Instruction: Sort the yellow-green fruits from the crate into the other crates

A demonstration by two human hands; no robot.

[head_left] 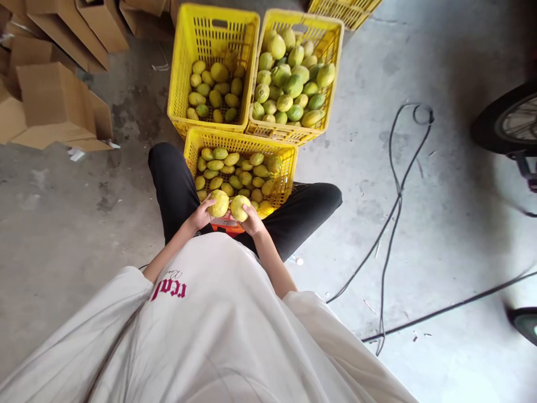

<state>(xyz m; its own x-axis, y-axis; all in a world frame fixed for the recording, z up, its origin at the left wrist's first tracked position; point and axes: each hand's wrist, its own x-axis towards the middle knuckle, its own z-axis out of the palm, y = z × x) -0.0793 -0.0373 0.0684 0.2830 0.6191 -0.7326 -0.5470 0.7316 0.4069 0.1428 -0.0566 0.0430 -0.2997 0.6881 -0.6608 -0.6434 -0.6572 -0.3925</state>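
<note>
The left fruit (218,204) is round and yellow, held in the left hand (201,216). The right fruit (240,208), round and yellow too, sits in the right hand (252,220). They are close together by the front crate's (291,168) near edge.

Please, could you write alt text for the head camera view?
Two bare hands each hold a yellow-green fruit, side by side, above a yellow crate of similar fruit between black-trousered knees. Two more fruit-filled yellow crates stand beyond; cardboard boxes lie left.
</note>
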